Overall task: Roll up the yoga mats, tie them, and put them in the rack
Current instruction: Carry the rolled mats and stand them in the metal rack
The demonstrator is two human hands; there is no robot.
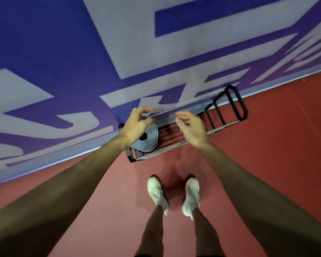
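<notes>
Mat [147, 139]: rolled, grey, on end at 9 o'clock end of rack [238, 108].
Left hand [137, 121]: over the mat, fingers loosely curled, empty.
Right hand [192, 127]: at 3 o'clock of it, fingers relaxed, empty.
Floor [271, 149]: red, under the rack.

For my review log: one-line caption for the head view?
Empty left hand and right hand above a rolled grey mat standing in the rack.
</notes>
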